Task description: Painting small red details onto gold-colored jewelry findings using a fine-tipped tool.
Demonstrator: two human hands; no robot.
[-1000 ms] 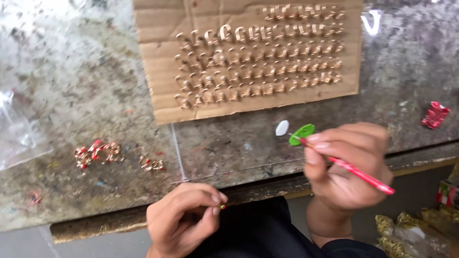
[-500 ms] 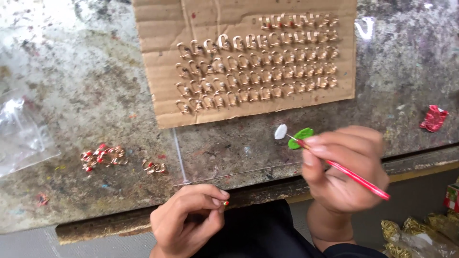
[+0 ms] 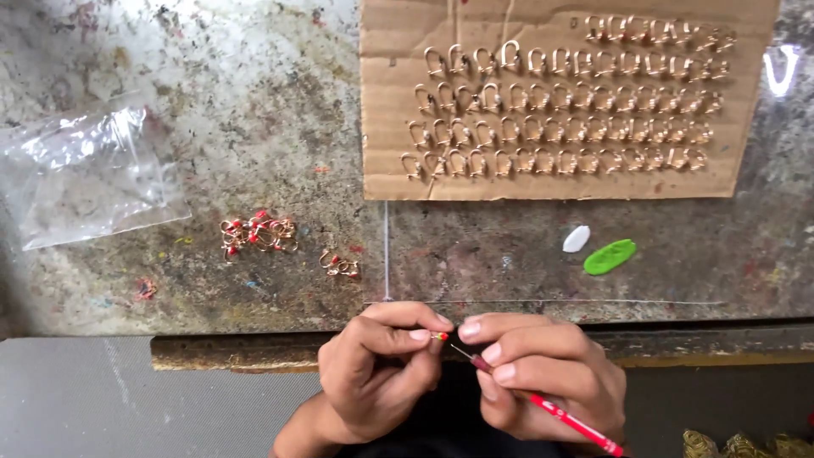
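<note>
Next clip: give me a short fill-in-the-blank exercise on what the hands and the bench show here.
1. The right hand holds a thin ____ tool.
2. The left hand pinches a small gold piece with a ____ spot.
3. Rows of gold hooks sit on a sheet of ____.
4. Beside the white blob lies a ____ blob.

Missing words: red; red; cardboard; green
</note>
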